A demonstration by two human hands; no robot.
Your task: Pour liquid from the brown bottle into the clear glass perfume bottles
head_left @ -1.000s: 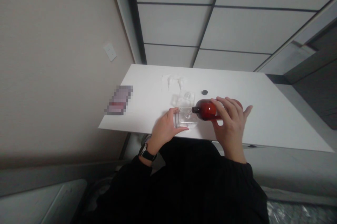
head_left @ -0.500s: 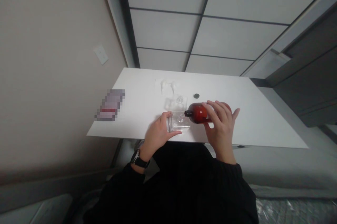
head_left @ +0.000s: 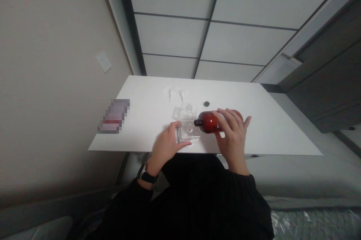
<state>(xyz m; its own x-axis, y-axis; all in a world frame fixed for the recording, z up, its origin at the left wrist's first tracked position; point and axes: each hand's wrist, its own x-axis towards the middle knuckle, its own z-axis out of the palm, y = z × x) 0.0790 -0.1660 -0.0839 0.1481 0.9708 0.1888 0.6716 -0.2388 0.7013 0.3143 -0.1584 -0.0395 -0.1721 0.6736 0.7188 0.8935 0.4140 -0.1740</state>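
Note:
My right hand grips a dark red bottle tipped on its side, its black neck pointing left. The neck meets the mouth of a clear square bottle, which my left hand holds near the front edge of the white table. A second clear bottle stands just behind it. A small dark cap lies on the table behind the red bottle. I wear a black watch on my left wrist.
Two small clear pump tops lie on the table farther back. A blurred-out flat item sits near the table's left edge. A beige wall with a socket runs along the left; dark cabinets stand at the right.
Both hands keep the same hold on their bottles. The view has drifted, so table and hands sit slightly more to the left in the picture.

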